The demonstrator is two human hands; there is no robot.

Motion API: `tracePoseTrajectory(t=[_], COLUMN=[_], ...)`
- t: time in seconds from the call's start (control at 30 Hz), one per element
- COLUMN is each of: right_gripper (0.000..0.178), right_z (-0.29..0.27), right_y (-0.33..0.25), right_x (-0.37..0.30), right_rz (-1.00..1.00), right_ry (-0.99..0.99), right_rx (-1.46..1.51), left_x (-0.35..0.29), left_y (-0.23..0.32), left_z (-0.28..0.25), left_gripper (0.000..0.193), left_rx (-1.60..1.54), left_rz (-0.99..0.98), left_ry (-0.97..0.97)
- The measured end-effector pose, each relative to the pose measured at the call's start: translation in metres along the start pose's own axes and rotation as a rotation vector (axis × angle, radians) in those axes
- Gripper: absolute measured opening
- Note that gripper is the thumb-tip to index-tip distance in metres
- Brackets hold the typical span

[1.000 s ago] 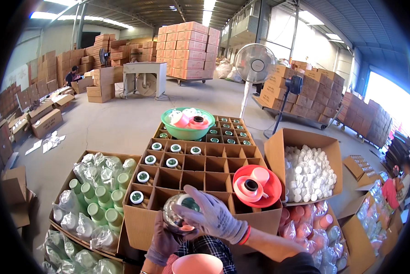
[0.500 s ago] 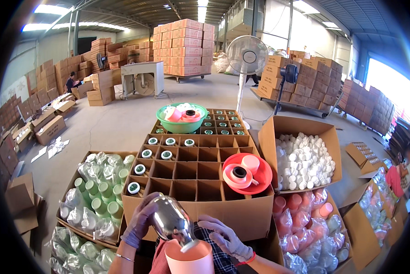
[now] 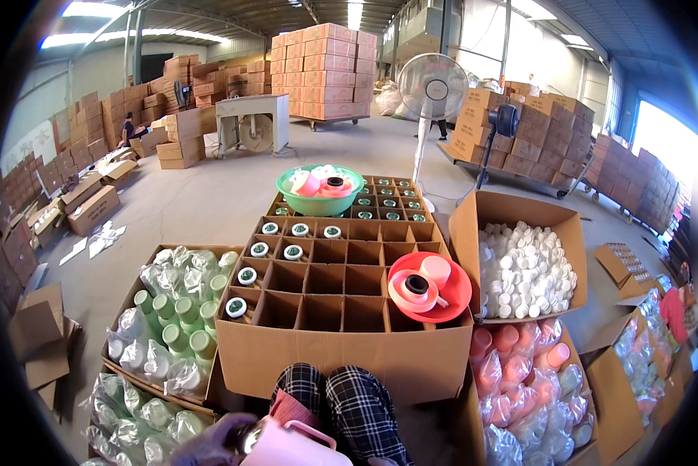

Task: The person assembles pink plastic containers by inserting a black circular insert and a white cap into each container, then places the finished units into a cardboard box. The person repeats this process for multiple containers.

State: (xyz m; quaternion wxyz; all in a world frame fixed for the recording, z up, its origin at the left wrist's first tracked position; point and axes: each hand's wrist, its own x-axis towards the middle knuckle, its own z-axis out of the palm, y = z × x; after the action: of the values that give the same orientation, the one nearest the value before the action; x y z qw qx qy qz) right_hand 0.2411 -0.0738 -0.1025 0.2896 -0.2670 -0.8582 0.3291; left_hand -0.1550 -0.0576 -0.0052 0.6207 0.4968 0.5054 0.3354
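At the bottom edge, my left hand (image 3: 209,444) in a dark glove curls around a shiny silver flask (image 3: 248,439). The flask sits at the mouth of a pink jug with a handle (image 3: 294,446), low over my plaid-clad knees (image 3: 341,404). My right hand is below the picture's edge. Just ahead stands a large cardboard box with divider cells (image 3: 341,357). Green-capped flasks (image 3: 248,276) fill several of its left and far cells. The near and middle cells hold nothing.
A red dish with pink lids (image 3: 430,287) rests on the box's right corner, and a green basin (image 3: 322,194) sits at its far end. Right: a box of white caps (image 3: 523,268) and bagged pink cups (image 3: 520,365). Left: bagged green-capped flasks (image 3: 174,318). Beyond: fan (image 3: 433,85), carton stacks, a seated person (image 3: 127,128).
Both hands and the silver flask have dropped toward the bottom edge. The flask now sits at the pink jug's mouth, and my right hand has left the view.
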Motion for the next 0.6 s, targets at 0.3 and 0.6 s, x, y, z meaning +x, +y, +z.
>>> tracePoseTrajectory(t=[0.3,0.6], right_gripper=[0.09,0.077], right_z=[-0.017,-0.04], right_y=[-0.009,-0.04], right_x=[0.148,0.217], right_rz=[-0.272,-0.38], right_ry=[-0.181,-0.235], right_rx=[0.408,0.435], left_x=[0.037,0.002], left_y=[-0.03,-0.025], left_z=[0.054,0.05], left_gripper=[0.075,0.072], left_rx=[-0.621,-0.781], left_rz=[0.194,0.286], left_ry=[0.151,0.125])
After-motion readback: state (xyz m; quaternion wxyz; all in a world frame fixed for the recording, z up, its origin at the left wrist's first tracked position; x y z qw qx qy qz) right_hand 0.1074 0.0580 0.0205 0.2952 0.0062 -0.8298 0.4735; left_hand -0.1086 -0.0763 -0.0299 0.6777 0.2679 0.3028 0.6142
